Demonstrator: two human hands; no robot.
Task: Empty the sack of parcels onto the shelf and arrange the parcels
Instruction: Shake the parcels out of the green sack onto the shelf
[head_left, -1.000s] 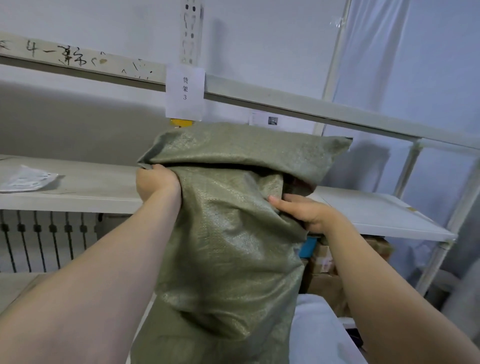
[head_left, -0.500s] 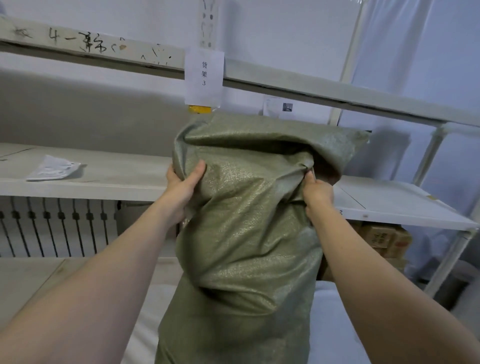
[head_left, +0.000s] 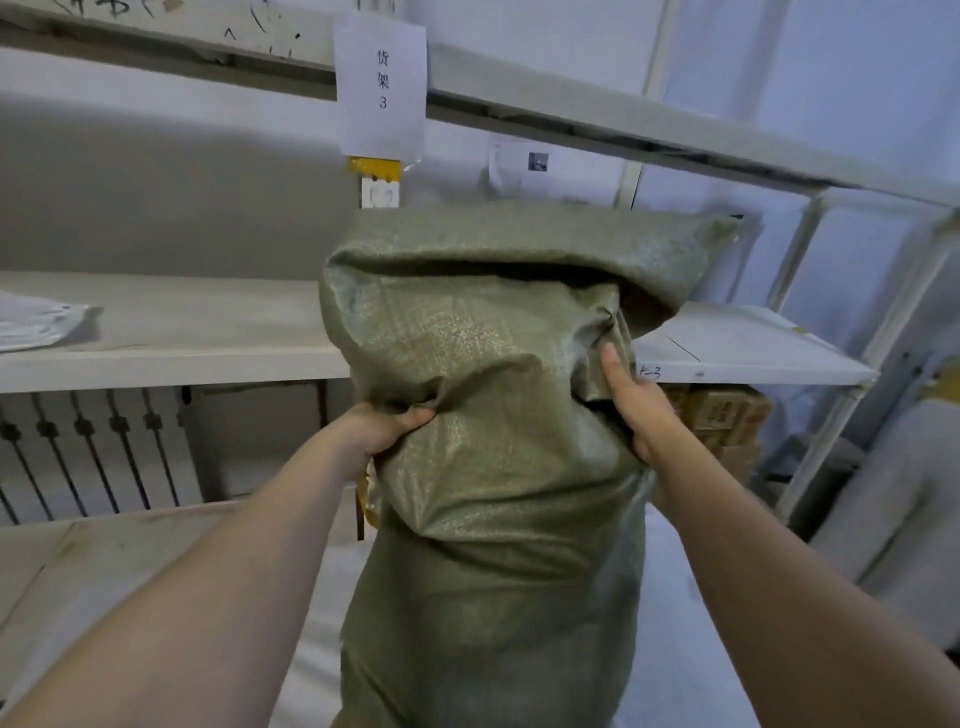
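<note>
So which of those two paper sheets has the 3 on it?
The bigger sheet hanging from the top rail; the other sheet, to its right, shows only a small dark picture.

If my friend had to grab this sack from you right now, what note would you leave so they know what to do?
Hands: the left hand grips a bunched fold on the left side of the sack. The right hand grips its right side, thumb pointing up.
Things: the sack stands upright in front of the shelf, its top folded over at shelf height. Whether it rests on the shelf is unclear. A white packet lies at the shelf's far left.
Done: the sack is at the shelf; nothing poured out yet.
Left: open the top, tip the parcels onto the shelf, arrange them.
</note>
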